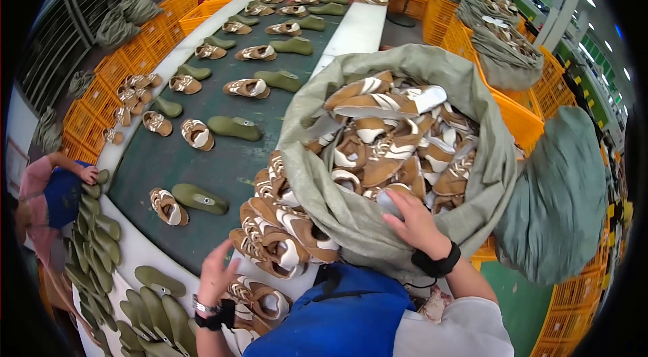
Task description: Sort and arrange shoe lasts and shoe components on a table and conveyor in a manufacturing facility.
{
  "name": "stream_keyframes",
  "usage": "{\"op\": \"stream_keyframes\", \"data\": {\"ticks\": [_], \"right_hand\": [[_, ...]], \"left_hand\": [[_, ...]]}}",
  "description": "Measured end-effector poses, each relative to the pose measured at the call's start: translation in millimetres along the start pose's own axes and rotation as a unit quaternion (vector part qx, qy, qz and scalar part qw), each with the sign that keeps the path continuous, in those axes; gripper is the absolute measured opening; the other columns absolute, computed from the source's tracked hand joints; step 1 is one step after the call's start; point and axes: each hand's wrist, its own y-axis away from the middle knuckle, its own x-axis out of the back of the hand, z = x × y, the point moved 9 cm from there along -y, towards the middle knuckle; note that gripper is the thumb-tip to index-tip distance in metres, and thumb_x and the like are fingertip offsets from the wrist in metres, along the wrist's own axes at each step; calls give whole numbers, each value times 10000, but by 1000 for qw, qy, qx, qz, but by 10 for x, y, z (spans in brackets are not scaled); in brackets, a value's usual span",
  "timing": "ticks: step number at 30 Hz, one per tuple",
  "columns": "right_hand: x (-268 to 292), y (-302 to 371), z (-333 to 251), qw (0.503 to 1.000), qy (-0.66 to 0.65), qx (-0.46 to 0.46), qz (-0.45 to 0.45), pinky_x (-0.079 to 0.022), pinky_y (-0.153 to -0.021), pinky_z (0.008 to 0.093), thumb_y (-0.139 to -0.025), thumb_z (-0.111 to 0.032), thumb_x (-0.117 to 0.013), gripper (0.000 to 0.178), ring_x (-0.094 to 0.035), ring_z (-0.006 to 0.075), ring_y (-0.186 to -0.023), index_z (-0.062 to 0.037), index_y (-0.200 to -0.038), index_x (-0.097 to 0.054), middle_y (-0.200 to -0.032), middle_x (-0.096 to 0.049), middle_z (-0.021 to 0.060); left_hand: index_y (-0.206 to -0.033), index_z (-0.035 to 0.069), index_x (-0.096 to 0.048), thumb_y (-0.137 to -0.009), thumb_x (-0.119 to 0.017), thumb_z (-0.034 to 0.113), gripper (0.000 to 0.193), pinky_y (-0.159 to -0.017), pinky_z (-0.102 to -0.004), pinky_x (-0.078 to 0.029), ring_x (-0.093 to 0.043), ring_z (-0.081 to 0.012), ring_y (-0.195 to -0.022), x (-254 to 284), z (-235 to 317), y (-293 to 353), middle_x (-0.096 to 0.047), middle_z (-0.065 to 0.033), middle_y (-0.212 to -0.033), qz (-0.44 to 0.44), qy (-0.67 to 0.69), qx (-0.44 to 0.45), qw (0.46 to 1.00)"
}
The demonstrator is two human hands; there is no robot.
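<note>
My right hand (417, 223) is at the near rim of a grey-green cloth sack (314, 185), its thumb and fingers around the pale end of a brown shoe upper (389, 202). Many brown and white shoe uppers (388, 154) fill the sack in a loose heap. My left hand (216, 277) hovers with its fingers apart and nothing in them. Beside it, laced shoe uppers (273, 249) are stacked against the sack's left side. More uppers (260, 295) lie just right of my left wrist.
A dark green conveyor belt (223, 111) carries uppers paired with green shoe lasts (199, 198). More lasts (158, 316) are piled at lower left, near another person's hand (88, 173). Orange crates (516, 117) and a teal sack (557, 202) stand at the right.
</note>
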Motion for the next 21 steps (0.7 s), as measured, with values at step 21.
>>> {"op": "stream_keyframes", "data": {"ticks": [21], "right_hand": [[849,-1,489,978,-6,-96,183,-483,-766,347,-691,-208,-712,434,-611,284,-901,-55,-1038,-501,-948,-619,155]], "left_hand": [[-1096,87,-572,-739,-657,243,398,-976,-509,-300,-390,-289,-1185,-1537,1919,150,-465,-130,-1223,-216,-105,-334,912]]}}
